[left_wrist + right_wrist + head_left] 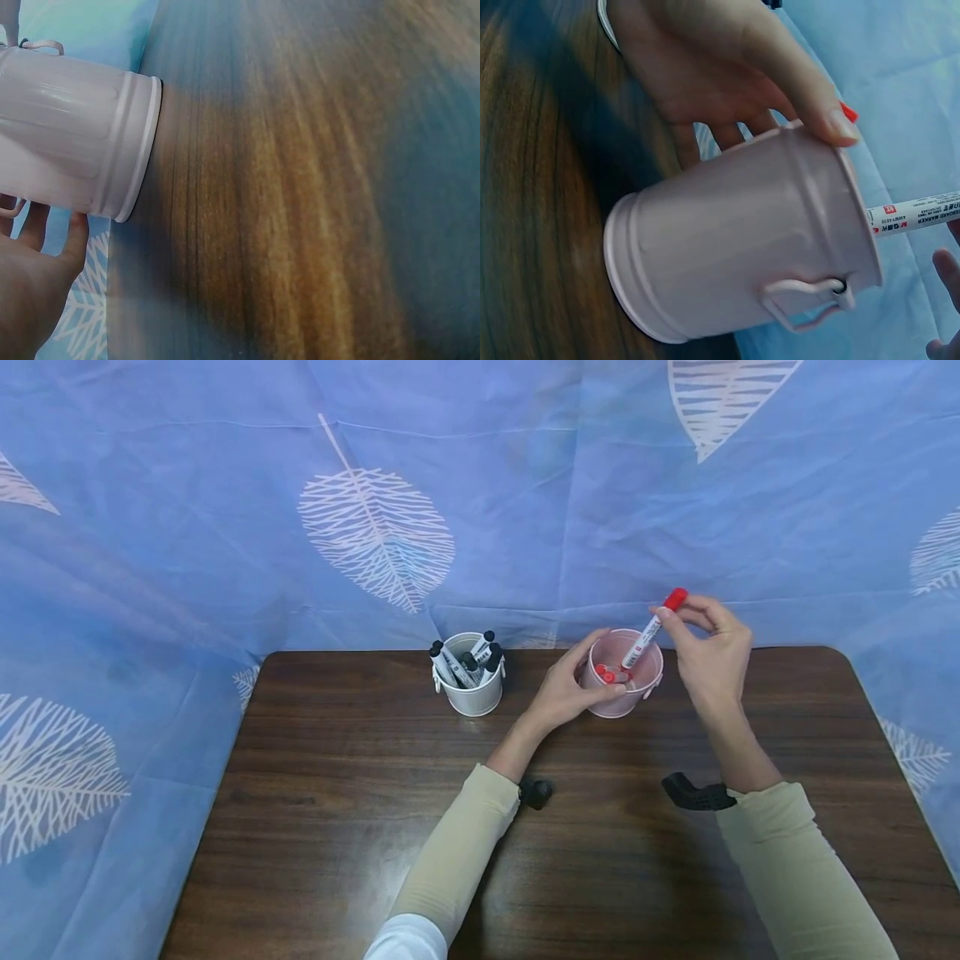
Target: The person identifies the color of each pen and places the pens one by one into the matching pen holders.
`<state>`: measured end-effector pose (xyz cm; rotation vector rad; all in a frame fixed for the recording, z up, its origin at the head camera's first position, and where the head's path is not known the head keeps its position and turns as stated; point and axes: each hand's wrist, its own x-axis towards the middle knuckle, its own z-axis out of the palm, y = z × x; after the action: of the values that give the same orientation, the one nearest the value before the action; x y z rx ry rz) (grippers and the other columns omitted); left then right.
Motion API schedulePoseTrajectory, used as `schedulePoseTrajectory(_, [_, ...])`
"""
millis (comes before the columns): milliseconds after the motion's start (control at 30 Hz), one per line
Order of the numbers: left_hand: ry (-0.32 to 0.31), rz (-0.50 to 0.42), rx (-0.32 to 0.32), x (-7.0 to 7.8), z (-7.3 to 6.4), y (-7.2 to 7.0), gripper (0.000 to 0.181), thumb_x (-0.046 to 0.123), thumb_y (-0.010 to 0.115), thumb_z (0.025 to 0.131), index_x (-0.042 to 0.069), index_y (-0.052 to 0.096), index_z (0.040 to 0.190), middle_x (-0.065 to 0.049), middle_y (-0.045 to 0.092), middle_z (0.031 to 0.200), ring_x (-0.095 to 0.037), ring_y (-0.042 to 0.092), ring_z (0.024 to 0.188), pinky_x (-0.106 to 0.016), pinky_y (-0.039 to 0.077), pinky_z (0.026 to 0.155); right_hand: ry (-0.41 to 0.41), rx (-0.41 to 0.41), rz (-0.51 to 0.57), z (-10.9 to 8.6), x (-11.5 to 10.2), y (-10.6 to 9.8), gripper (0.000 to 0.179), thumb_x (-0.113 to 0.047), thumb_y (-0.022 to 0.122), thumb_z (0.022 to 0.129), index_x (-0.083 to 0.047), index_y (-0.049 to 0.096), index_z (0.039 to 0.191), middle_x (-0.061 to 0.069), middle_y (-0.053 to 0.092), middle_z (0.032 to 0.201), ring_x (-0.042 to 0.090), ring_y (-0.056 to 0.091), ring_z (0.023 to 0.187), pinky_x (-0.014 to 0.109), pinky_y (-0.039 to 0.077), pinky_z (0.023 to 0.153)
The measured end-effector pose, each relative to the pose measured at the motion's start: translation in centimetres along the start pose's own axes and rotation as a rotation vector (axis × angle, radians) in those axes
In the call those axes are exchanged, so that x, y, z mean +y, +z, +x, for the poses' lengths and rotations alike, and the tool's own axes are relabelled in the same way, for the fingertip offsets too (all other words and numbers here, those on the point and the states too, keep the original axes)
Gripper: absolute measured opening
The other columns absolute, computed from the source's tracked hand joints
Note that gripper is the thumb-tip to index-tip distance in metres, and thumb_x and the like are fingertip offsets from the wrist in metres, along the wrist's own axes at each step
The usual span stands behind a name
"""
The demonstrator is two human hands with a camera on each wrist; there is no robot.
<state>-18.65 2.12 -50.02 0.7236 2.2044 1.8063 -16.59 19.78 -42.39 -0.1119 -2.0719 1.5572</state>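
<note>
My left hand (567, 687) grips a small pink bucket (613, 703) from its left side, thumb across the near side by the rim. The bucket stands on the table; in the right wrist view its side handle (802, 304) shows. Inside lie red-capped markers (611, 675). Pinched near its red cap by my right hand (712, 647) is a whiteboard marker (643, 641), white-barrelled and tilted, its lower end over the bucket's mouth. In the right wrist view that marker's printed barrel (915, 212) shows past the rim.
A white bucket (474, 700) with several black-capped markers (468, 662) stands to the left of the pink one. Both are near the far edge of the dark wooden table (337, 793). Blue leaf-patterned cloth (510, 510) hangs right behind.
</note>
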Motion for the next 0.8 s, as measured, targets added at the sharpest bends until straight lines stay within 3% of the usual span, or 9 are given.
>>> schedulePoseTrajectory(167, [-0.002,-0.011,-0.004,0.3,-0.2,-0.1,0.081,0.016,0.081,0.084,0.012,0.038,0.153,-0.01,0.047,0.148,-0.019,0.046,0.136,-0.029,0.037,0.109,0.017,-0.006,0.021,-0.2,0.2,0.7,0.026,-0.012,0.078,0.087,0.006,0.073,0.105,0.0,0.076,0.086,0.014,0.057,0.108,0.026,0.035,0.091])
schedulePoseTrajectory(267, [-0.005,-0.009,0.001,0.3,-0.2,0.0,0.082,0.016,0.081,0.084,0.013,0.037,0.153,-0.009,0.046,0.149,-0.019,0.045,0.136,-0.029,0.037,0.109,0.035,-0.017,0.001,-0.2,1.1,0.9,0.026,-0.015,0.078,0.087,0.004,0.073,0.105,-0.001,0.076,0.086,0.009,0.059,0.099,0.023,0.037,0.079])
schedulePoseTrajectory(333, [-0.009,-0.004,0.005,0.3,-0.1,0.0,0.082,0.017,0.081,0.084,0.013,0.037,0.153,-0.009,0.046,0.15,-0.019,0.045,0.136,-0.029,0.037,0.109,0.073,-0.042,-0.026,-0.1,2.1,0.9,0.027,-0.02,0.078,0.088,0.0,0.074,0.105,-0.002,0.076,0.089,0.007,0.06,0.084,0.022,0.038,0.067])
schedulePoseTrajectory(400, [-0.015,-0.001,0.006,0.4,-0.1,0.1,0.082,0.017,0.081,0.084,0.014,0.037,0.154,-0.008,0.045,0.15,-0.019,0.045,0.136,-0.028,0.037,0.109,0.122,-0.081,-0.062,0.0,3.2,0.8,0.03,-0.025,0.077,0.089,-0.005,0.073,0.11,-0.003,0.076,0.096,0.004,0.061,0.083,0.019,0.039,0.064])
schedulePoseTrajectory(500, [-0.015,0.002,0.003,0.3,-0.1,0.1,0.082,0.017,0.08,0.085,0.013,0.036,0.154,-0.009,0.045,0.15,-0.021,0.045,0.136,-0.03,0.037,0.109,0.172,-0.146,-0.105,0.0,4.2,0.4,0.039,-0.034,0.073,0.091,-0.013,0.07,0.123,-0.001,0.073,0.114,0.003,0.062,0.104,0.02,0.047,0.083])
schedulePoseTrajectory(600, [-0.006,-0.002,0.001,0.1,0.0,0.2,0.082,0.017,0.08,0.085,0.013,0.036,0.153,-0.01,0.045,0.15,-0.022,0.045,0.137,-0.031,0.038,0.109,0.162,-0.168,-0.123,-0.1,4.7,0.0,0.048,-0.038,0.069,0.094,-0.019,0.061,0.137,0.001,0.065,0.131,0.004,0.049,0.131,0.032,0.04,0.106])
schedulePoseTrajectory(733, [-0.001,0.0,0.009,-1.8,0.5,0.6,0.084,0.019,0.082,0.084,0.019,0.036,0.154,-0.007,0.046,0.15,-0.02,0.045,0.136,-0.03,0.038,0.108,0.133,-0.157,-0.114,-0.3,4.9,-0.4,0.051,-0.039,0.067,0.095,-0.023,0.055,0.143,-0.001,0.059,0.139,0.009,0.05,0.132,0.041,0.038,0.109])
schedulePoseTrajectory(800, [-0.012,0.01,0.016,-2.8,0.7,0.8,0.086,0.022,0.083,0.083,0.025,0.035,0.155,-0.002,0.046,0.15,-0.015,0.044,0.136,-0.029,0.037,0.108,0.121,-0.16,-0.117,-0.4,4.9,-0.4,0.051,-0.039,0.066,0.096,-0.024,0.055,0.143,-0.001,0.059,0.139,0.008,0.05,0.131,0.037,0.04,0.108])
